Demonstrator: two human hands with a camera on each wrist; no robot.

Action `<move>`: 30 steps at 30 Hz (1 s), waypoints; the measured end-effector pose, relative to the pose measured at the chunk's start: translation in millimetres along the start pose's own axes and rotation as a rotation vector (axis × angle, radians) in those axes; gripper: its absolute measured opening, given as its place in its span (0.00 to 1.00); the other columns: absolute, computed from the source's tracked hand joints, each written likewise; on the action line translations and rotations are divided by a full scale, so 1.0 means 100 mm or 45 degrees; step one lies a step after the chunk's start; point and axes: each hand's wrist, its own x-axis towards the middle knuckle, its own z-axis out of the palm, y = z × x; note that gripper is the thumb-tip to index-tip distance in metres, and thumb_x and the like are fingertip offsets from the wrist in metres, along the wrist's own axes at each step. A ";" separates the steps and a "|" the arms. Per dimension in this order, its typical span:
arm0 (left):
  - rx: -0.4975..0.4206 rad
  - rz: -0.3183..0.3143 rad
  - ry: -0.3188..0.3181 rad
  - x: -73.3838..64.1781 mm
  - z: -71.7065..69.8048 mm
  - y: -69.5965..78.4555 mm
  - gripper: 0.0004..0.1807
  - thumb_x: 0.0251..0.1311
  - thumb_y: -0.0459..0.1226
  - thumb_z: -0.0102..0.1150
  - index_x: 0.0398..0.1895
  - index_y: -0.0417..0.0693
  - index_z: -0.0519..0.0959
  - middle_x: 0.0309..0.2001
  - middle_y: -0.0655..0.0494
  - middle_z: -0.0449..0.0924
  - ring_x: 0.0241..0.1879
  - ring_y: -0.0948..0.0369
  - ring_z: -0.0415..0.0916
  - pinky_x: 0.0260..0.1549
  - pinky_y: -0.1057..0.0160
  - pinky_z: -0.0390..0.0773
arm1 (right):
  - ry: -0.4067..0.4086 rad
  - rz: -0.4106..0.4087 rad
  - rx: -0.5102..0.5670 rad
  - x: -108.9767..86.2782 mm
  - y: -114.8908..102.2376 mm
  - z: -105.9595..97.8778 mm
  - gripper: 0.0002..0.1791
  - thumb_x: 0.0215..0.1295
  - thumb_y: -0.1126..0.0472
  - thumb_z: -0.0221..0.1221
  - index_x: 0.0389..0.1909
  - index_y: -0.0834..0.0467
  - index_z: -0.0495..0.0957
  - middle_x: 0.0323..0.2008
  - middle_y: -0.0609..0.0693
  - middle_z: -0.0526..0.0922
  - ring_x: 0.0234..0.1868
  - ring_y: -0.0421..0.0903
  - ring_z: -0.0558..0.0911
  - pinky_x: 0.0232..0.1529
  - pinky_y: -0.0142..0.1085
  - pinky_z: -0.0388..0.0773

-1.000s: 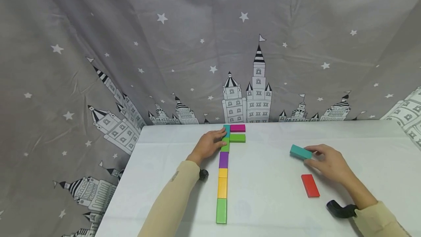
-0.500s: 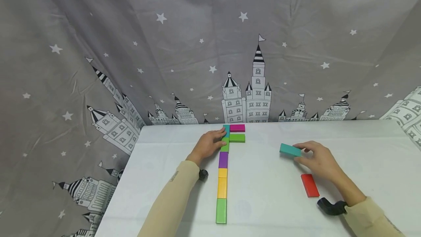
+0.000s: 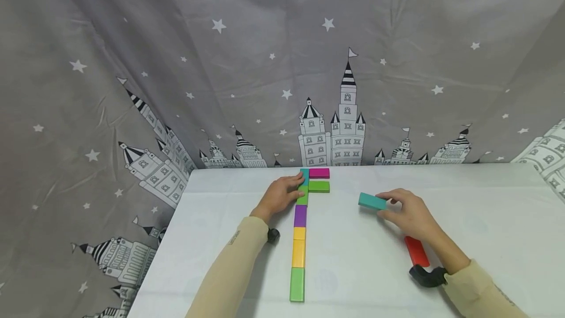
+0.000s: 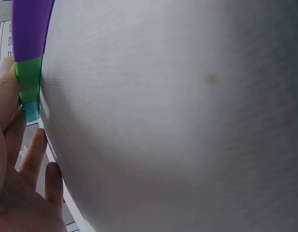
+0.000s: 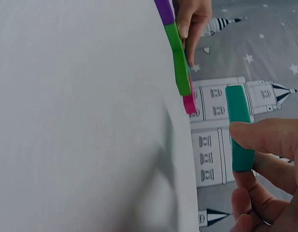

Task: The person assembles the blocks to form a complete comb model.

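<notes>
My right hand (image 3: 410, 214) pinches a teal block (image 3: 371, 201) between thumb and fingers, held above the table. In the right wrist view, the thumb lies across this teal block (image 5: 238, 104). My left hand (image 3: 275, 195) rests at the far end of a row of blocks, fingertips on a second teal block (image 3: 305, 174) and thumb on a green block (image 3: 302, 197). Nearer in the row lie a purple block (image 3: 300, 216), yellow blocks (image 3: 298, 252) and a light green block (image 3: 297, 284). A magenta block (image 3: 319, 173) and another green block (image 3: 319, 187) stick out rightward from the far end.
A red block (image 3: 415, 251) lies on the white table (image 3: 344, 269), partly beneath the right forearm in the head view. Behind the table hangs a grey curtain (image 3: 247, 72) printed with castles and stars. A black wrist strap piece (image 3: 427, 276) juts from the right sleeve.
The right hand has moved left with its teal block, closer to the row. The left hand and the row have stayed in place.
</notes>
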 end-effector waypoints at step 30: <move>-0.015 0.026 0.023 -0.01 0.00 0.00 0.29 0.67 0.44 0.63 0.70 0.48 0.72 0.73 0.60 0.65 0.73 0.52 0.62 0.75 0.52 0.58 | -0.054 -0.142 0.092 0.32 -0.36 0.47 0.19 0.58 0.64 0.71 0.52 0.59 0.85 0.48 0.54 0.85 0.45 0.52 0.80 0.46 0.47 0.78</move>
